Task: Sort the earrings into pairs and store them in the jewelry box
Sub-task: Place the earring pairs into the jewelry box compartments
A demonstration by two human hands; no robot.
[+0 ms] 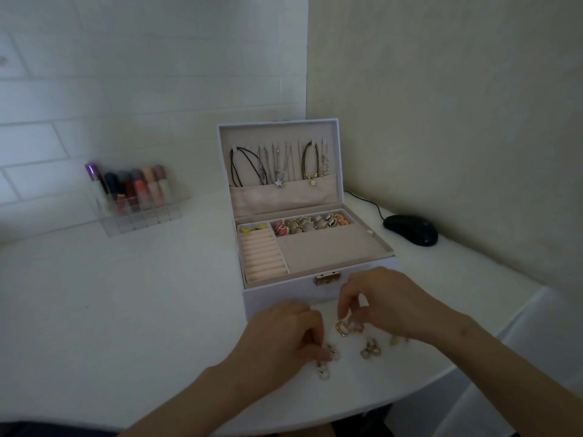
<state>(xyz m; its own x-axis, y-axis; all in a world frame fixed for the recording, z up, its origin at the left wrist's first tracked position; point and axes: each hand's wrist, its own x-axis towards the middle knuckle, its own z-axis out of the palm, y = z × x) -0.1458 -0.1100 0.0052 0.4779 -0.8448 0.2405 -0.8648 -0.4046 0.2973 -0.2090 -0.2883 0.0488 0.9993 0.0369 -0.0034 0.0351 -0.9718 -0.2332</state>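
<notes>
Fingers [346, 299] of my right hand [389, 302] pinch the top of a gold hoop earring [341, 328] lying on the white table [126, 310], just in front of the jewelry box [284, 290]. My left hand [280, 337] curls its fingertips [315, 347] round a pearly earring [330, 353]. I judge these pieces feather-light, stiff and slick, with thin hooks that bend or snag, so I would take each by its solid body, not the wire. More loose earrings [370, 351] lie near, apart from one another. The box stands open, with stored pairs [310, 225] along the back of its big compartment and necklaces [277, 165] in the lid. A mouse [410, 230] sits to the right and a lipstick rack [135, 200] to the left.
</notes>
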